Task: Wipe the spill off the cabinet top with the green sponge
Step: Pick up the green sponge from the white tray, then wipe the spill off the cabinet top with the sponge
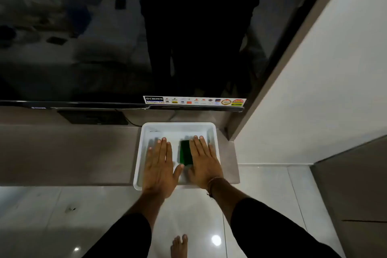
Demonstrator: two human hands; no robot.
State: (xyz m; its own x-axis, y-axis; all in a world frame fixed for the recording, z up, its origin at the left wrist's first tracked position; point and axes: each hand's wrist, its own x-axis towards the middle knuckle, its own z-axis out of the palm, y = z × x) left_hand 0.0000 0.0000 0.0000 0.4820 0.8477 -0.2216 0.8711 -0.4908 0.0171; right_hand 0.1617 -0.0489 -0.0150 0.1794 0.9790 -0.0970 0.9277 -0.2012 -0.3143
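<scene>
A dark green sponge point(186, 152) lies inside a white plastic tray point(178, 126) at the right end of the brown cabinet top point(69, 153). My left hand point(160, 169) is spread flat, palm down, over the tray's left half, fingers apart and holding nothing. My right hand point(204, 163) is flat and palm down over the tray's right half, its inner edge beside or just over the sponge's right side; its thumb lies by the sponge's near end. No spill is visible on the cabinet top.
A large dark television point(125, 37) hangs just behind the tray, with a black box point(94, 118) and cable beneath it. A white wall point(314, 90) rises on the right. Glossy white floor tiles point(52, 216) and my bare foot point(179, 246) lie below the cabinet's front edge.
</scene>
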